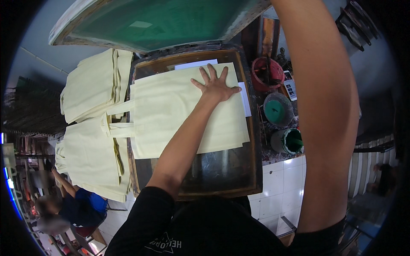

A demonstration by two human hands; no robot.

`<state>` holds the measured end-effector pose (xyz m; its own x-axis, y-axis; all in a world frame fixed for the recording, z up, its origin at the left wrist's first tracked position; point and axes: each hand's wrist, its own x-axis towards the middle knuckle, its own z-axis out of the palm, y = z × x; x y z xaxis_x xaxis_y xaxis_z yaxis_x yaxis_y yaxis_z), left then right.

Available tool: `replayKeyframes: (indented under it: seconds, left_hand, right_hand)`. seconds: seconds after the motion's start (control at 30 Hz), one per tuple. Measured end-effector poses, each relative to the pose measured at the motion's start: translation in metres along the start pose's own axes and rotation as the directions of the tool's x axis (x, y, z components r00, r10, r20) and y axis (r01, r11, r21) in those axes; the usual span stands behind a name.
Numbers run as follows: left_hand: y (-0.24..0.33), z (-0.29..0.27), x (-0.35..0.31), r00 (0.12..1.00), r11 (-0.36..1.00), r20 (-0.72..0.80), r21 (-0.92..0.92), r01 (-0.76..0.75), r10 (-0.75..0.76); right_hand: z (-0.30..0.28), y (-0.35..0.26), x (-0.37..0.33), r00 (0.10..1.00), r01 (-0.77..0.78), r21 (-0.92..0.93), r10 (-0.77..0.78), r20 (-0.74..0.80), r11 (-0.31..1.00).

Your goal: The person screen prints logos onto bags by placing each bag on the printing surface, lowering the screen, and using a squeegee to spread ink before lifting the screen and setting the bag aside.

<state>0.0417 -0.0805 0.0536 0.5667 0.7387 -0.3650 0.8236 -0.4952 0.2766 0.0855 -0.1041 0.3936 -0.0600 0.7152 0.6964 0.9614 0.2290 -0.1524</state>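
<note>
1. A cream cloth tote bag (166,106) lies flat on a dark, glossy board with a wooden border (213,175), reaching from the board's left edge almost to its right edge, nearer the far edge than the near one.
2. The left hand (216,88) rests on the bag near the board's far right corner, palm down, its fingers spread wide and grasping nothing.
3. The bare right arm (326,106) rises past the board's right side and leaves at the top; the right hand is out of view, so I cannot tell how its fingers stand.
4. The bag's two straps (121,130) run leftward over the board's left edge.
5. White paper (245,100) shows from under the bag along its right and far sides.
6. A large framed screen with a green mesh (171,23) is tilted up above the board's far edge.
7. Two piles of cream cloth bags (89,85) sit beside the board's left edge.
8. Beyond the right edge stand a red plastic bucket (255,77), a grey bowl of green paint (289,114) and a white tub with green paint inside (277,142).
</note>
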Motion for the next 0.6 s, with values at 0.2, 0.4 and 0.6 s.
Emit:
replayKeyframes:
  seconds: [0.2, 0.4, 0.6]
  left_hand:
    - [0.007, -0.008, 0.009, 1.000, 0.996, 0.027, 0.086, -0.002, 0.000]
    - [-0.032, -0.024, -0.013, 0.875, 0.898, -0.440, -0.274, -0.345, 0.202]
    - [-0.102, -0.035, -0.206, 0.776, -0.078, -0.620, -0.785, -0.615, 0.119]
  right_hand:
    - [0.005, 0.006, 0.001, 0.999, 0.027, -0.054, -0.030, -0.046, 0.998]
    - [-0.008, -0.052, -0.031, 0.944, -0.287, 0.066, 0.270, 0.191, 0.956]
    - [0.036, -0.061, -0.149, 0.991, -0.072, 0.082, 0.062, 0.121, 0.994]
